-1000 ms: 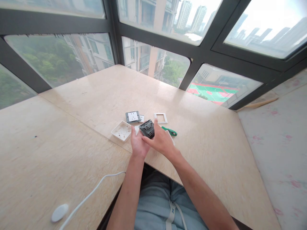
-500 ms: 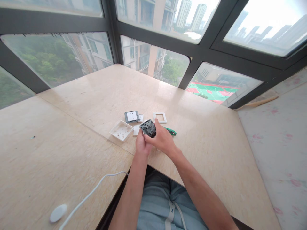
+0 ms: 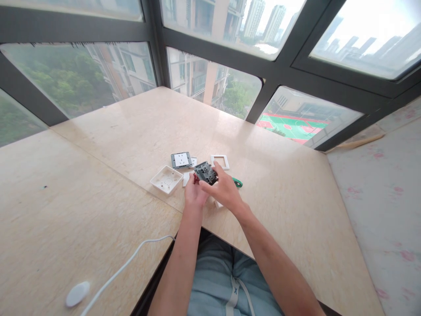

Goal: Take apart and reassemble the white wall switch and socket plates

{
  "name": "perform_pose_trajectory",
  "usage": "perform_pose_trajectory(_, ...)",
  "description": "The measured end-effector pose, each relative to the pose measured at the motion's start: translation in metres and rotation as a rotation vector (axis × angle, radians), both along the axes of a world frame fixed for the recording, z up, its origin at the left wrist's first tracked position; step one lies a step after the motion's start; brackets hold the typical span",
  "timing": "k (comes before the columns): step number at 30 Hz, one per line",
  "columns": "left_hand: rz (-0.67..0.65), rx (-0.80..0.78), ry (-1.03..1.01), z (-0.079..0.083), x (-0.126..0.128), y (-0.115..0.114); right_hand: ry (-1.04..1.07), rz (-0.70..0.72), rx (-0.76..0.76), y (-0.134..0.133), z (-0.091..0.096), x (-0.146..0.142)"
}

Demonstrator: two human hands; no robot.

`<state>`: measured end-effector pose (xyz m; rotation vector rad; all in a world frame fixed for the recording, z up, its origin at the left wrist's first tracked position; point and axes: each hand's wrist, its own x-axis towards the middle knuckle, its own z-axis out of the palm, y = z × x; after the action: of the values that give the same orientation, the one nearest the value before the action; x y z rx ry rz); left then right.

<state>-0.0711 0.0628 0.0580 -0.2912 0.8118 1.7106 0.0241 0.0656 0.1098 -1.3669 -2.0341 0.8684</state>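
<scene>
Both hands meet over the table around a wall socket module [image 3: 205, 172], its dark back facing up. My left hand [image 3: 194, 193] closes on its near left edge from below. By those fingertips shows a small reddish bit, too small to name. My right hand [image 3: 224, 186] grips the module's right side, thumb on the near edge and fingers at the far side. Partly hidden behind the right hand lies a tool with a green handle [image 3: 237, 182]. A white piece [image 3: 218, 204] peeks out beneath the right palm.
Left of the hands sits a white open back box [image 3: 167, 180]. Beyond it lies another socket module [image 3: 180, 160], face up, with a small white part [image 3: 194, 162] beside it. A white square frame [image 3: 219, 162] is farther back. A white cable [image 3: 131, 259] and white disc [image 3: 77, 294] lie front left.
The socket module has shifted slightly right in my hands. A reddish bit now shows by the left fingers, and a white piece under the right palm. More of the green handle is covered.
</scene>
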Motion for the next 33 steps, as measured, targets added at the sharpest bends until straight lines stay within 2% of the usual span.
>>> perform_pose_trajectory(2, 0.120, -0.024, 0.106, -0.003, -0.004, -0.001, 0.048, -0.022, 0.002, 0.006, 0.001, 0.002)
perform_pose_trajectory(4, 0.236, -0.059, 0.294, -0.005, -0.008, -0.002, 0.062, -0.048, 0.001, 0.014, 0.000, 0.004)
perform_pose_trajectory(6, 0.290, -0.088, 0.481, -0.006, -0.011, -0.001, 0.043, -0.053, -0.008, 0.023, -0.001, 0.006)
perform_pose_trajectory(12, 0.288, -0.095, 0.685, -0.015, -0.011, 0.011, -0.108, -0.045, 0.005, 0.048, -0.010, 0.009)
perform_pose_trajectory(18, 0.274, -0.121, 0.972, -0.030, -0.010, 0.015, -0.258, 0.039, 0.102, 0.062, -0.013, 0.016)
perform_pose_trajectory(21, 0.237, -0.098, 1.121, -0.033, -0.012, 0.011, -0.112, -0.032, -0.045, 0.073, -0.016, 0.023)
perform_pose_trajectory(24, 0.158, -0.087, 1.492, -0.036, -0.013, 0.007, 0.080, -0.085, -0.229, 0.088, -0.021, 0.033)
perform_pose_trajectory(27, 0.051, -0.111, 1.800, -0.039, -0.013, 0.005, 0.193, -0.116, -0.338, 0.105, -0.024, 0.042)
perform_pose_trajectory(33, -0.094, -0.140, 2.105, -0.041, -0.013, 0.003, 0.521, -0.211, -0.619, 0.122, -0.026, 0.056)
